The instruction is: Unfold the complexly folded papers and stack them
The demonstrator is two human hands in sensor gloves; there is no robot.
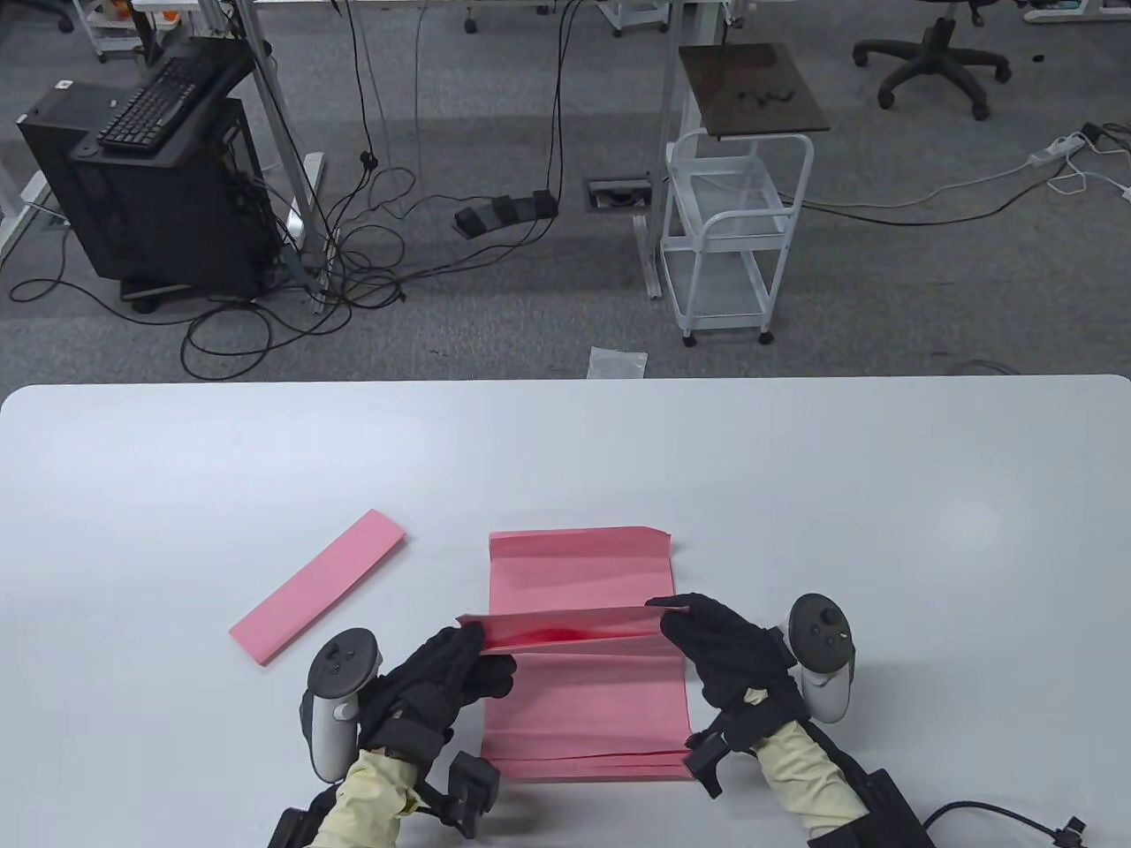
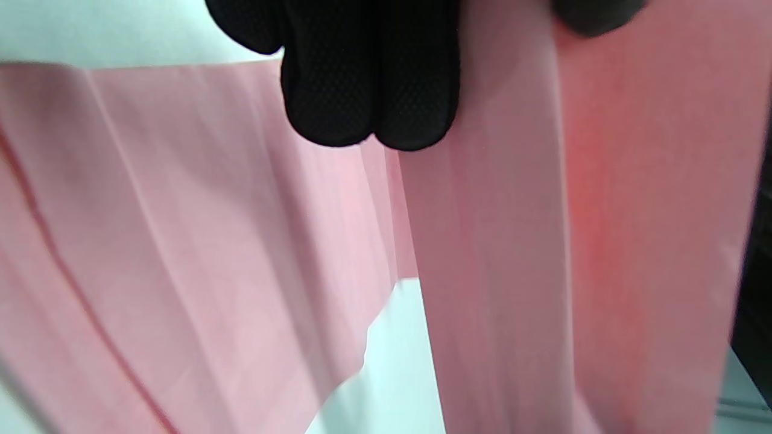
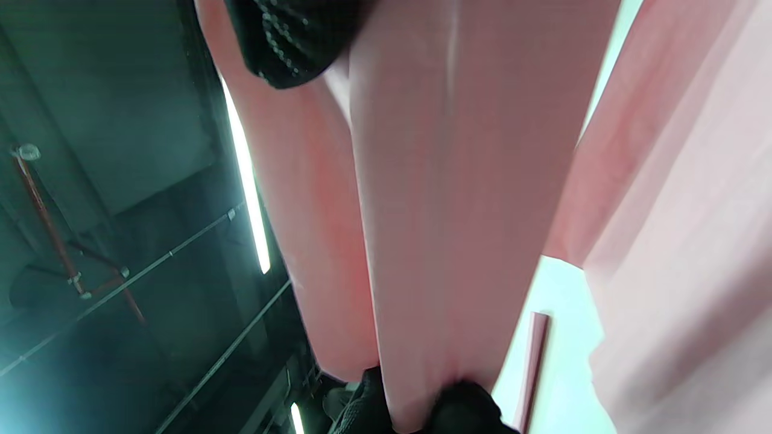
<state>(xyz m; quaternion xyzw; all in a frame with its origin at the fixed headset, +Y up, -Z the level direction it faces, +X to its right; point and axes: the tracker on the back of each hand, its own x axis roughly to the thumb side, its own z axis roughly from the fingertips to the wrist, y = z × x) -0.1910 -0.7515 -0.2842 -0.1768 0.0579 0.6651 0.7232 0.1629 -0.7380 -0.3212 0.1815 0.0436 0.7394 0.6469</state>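
Observation:
A pink paper [image 1: 579, 579] lies partly unfolded on the white table [image 1: 177, 477], with a raised fold running across its middle. My left hand [image 1: 459, 662] pinches the left end of that fold and my right hand [image 1: 716, 636] pinches its right end, lifting it off the sheet. In the left wrist view my gloved fingers [image 2: 368, 78] grip the pink paper [image 2: 500, 253] from above. In the right wrist view the paper [image 3: 446, 199] fills the middle, held at the top by my glove [image 3: 289, 42]. A second pink paper [image 1: 318, 585], still folded into a narrow strip, lies to the left.
The table's far edge runs across the middle of the table view. Beyond it are the floor, a white wire cart [image 1: 733, 238], cables and a computer tower [image 1: 159, 194]. A small clear bag [image 1: 617, 362] lies on the floor by the edge.

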